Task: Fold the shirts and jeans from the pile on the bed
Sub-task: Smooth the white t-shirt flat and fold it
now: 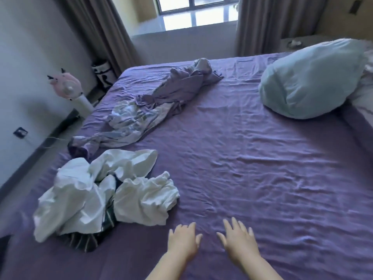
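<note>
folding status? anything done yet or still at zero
Done: nothing visibly folded; no folded stack in view. In hand: nothing. The left hand and right hand are open over bare purple sheet, apart from the clothes. Left: the whole white pile with a dark striped garment under it, still crumpled. The bunched purple bedding farther back is untouched too.

A pale blue pillow point(310, 77) sits at the far right of the purple bed point(252, 158), a crumpled purple blanket point(161, 98) strewn across its left side. Down on the floor stands a pink fan point(67, 87); brown curtains point(105, 31) flank the window point(197, 7).
</note>
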{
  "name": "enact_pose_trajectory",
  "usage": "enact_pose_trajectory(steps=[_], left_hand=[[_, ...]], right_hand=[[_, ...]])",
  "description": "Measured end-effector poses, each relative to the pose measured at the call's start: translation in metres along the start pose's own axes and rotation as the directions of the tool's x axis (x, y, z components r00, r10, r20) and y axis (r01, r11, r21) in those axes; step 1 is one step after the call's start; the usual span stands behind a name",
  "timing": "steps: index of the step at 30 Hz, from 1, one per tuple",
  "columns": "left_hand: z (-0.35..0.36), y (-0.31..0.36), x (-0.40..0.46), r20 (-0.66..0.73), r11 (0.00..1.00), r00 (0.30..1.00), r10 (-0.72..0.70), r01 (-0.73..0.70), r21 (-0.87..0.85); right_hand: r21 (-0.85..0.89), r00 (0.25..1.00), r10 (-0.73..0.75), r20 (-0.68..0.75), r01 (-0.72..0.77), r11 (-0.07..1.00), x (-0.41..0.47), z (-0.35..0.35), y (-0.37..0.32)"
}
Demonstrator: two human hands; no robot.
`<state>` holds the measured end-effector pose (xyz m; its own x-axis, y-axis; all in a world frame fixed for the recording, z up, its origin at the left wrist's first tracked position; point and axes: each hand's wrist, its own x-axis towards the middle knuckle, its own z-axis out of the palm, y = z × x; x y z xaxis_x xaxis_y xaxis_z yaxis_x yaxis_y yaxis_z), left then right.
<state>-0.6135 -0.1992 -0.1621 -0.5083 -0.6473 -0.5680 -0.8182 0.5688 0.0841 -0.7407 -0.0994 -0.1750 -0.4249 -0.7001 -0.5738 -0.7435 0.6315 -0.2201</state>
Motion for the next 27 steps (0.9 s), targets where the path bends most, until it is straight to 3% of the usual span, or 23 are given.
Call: enact_pose_trajectory(steps=[5, 9, 15, 20, 23, 27], left_hand=[[-0.035, -0.104, 0.028, -0.085, 0.994, 0.992, -0.093, 0.088, -0.057], [-0.039, -0.157, 0.058, -0.143, 0.994, 0.986, -0.084, 0.073, -0.082], [-0.010, -0.178, 0.097, -0.107, 0.992, 0.994, -0.003, -0.011, -0.124], [0.005, -0.180, 0.113, -0.083, 0.988, 0.996, 0.034, -0.046, -0.145], [0.005, -0.180, 0.116, -0.088, 0.984, 0.996, 0.019, -0.034, -0.175], [-0.014, -0.160, 0.108, -0.133, 0.962, 0.991, 0.031, -0.066, -0.264]], right_hand=[[-0.082, 0.988, -0.156, -0.023, 0.153, 0.985, 0.049, -0.006, -0.111], [-0.082, 0.966, -0.256, -0.042, 0.252, 0.964, 0.089, 0.000, -0.165], [-0.103, 0.972, -0.231, 0.034, 0.233, 0.967, 0.138, 0.015, -0.183], [-0.129, 0.952, -0.272, -0.139, 0.255, 0.958, 0.161, 0.018, -0.177], [0.005, 0.933, -0.305, -0.191, 0.311, 0.950, 0.168, 0.006, -0.171], [0.211, 0.971, -0.223, -0.082, 0.236, 0.948, 0.154, -0.031, -0.162]])
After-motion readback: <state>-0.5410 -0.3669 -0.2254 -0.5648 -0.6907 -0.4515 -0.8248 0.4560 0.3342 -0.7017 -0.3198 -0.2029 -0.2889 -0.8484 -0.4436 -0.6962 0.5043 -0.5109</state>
